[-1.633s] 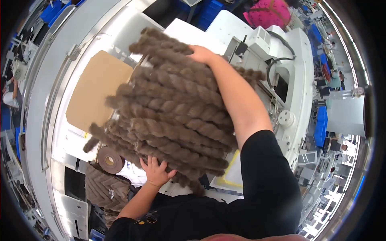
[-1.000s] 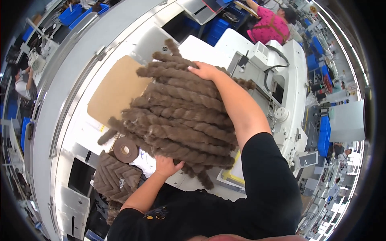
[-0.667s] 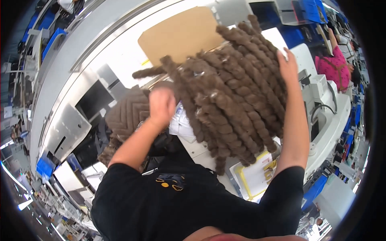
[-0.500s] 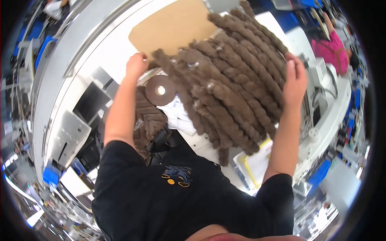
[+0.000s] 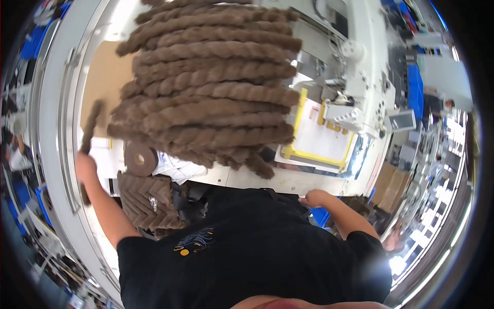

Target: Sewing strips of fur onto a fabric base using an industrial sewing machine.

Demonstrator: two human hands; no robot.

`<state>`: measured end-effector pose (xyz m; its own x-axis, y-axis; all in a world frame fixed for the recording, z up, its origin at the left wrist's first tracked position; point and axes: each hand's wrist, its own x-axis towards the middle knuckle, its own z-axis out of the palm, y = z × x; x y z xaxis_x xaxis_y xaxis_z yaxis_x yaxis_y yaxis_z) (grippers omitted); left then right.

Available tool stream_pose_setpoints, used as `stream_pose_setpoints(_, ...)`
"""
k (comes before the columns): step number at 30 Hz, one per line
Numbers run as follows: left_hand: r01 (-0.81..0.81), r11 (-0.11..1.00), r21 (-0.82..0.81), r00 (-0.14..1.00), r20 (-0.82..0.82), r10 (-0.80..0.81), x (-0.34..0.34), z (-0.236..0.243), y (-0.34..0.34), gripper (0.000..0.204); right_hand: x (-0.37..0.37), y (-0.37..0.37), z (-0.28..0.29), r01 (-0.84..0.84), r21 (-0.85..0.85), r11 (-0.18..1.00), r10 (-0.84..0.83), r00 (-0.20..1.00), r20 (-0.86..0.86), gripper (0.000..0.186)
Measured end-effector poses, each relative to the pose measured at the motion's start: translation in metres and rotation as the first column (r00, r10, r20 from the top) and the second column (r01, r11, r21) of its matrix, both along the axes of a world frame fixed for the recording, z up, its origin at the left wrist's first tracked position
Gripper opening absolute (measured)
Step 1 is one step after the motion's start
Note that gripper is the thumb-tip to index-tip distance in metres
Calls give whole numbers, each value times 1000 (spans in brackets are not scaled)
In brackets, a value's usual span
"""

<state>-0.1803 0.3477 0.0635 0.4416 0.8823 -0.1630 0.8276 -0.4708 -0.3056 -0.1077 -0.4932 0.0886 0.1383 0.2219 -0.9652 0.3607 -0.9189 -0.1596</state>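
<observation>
My left hand (image 5: pixel 86 167) grips one brown fluffy strip (image 5: pixel 92 123) at the left, slightly blurred. A pile of twisted brown fluffy strips (image 5: pixel 211 92) covers the middle of the white machine table (image 5: pixel 221 175). My right hand (image 5: pixel 314 198) is low at the table's front edge, right of my body, fingers curled; what they hold, if anything, is hidden. Below the pile lie a brown roll of tape (image 5: pixel 141 158) and white papers (image 5: pixel 177 170). Quilted brown fabric (image 5: pixel 149 203) sits beside my waist.
A white sewing machine (image 5: pixel 365 72) runs along the right, with a yellow-edged template (image 5: pixel 321 149) and a small screen (image 5: pixel 401 120). A tan board (image 5: pixel 100 72) lies under the pile's left. Metal rails edge the left. Co-workers (image 5: pixel 20 157) sit at far benches. Cardboard (image 5: pixel 391 188) is at right.
My right hand has left the pile and dropped to the front edge. My left hand has moved out left, now holding a single strip. The view has swung round.
</observation>
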Motion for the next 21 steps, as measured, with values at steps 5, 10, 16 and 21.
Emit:
stream_pose_setpoints(5,179,975,132,847,483,-221,61,106,-164,34,-97,-89,-49,491,-25,871,-479,836,-268,24)
stream_pose_setpoints(10,904,418,-85,383,597,-705,99,81,-413,34,-134,-153,-84,781,-143,608,-703,446,-554,14)
stream_pose_setpoints(16,983,63,171,-46,567,-822,59,-36,-590,24,-119,-192,-195,573,-94,814,-369,385,-846,13)
stream_pose_setpoints(21,962,183,203,27,594,-804,48,-73,-590,44,-72,-182,-264,374,75,924,-226,696,-682,24)
